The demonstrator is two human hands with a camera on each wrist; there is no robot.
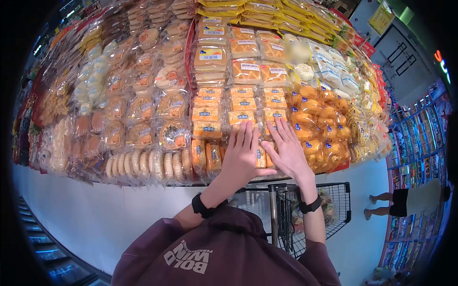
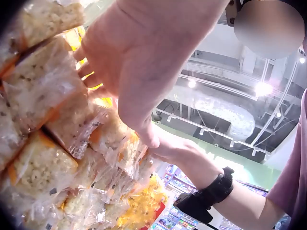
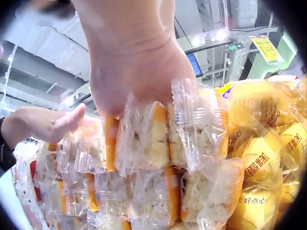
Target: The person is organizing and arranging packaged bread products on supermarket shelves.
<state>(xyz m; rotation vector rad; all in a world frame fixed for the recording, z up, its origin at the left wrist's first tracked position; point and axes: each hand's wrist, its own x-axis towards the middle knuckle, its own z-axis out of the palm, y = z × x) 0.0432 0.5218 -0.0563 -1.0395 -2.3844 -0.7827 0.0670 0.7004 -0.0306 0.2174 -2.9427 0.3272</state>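
Observation:
My left hand [image 1: 242, 156] lies with its fingers extended over small clear-wrapped snack blocks [image 1: 206, 128] with orange edges and blue labels. Beside it, the right hand [image 1: 286, 155] spreads its fingers across the same stack, its thumb pointing toward the left one. Part of the front row is covered by both palms. From close by, the left wrist view shows pale, crumbly blocks [image 2: 43, 76] in crinkled film under the left fingers. The right wrist view has the right palm [image 3: 139, 81] against the tops of the wrapped blocks [image 3: 201, 129], its fingers hidden behind them.
Yellow-wrapped cakes [image 1: 310, 119] adjoin the blocks on the right; round packaged pastries [image 1: 140, 136] fill the left. Flat square packs [image 1: 245, 71] lie farther back. A wire shopping cart [image 1: 341, 205] stands below the display edge. Another person [image 1: 405, 202] is by the right-hand shelves.

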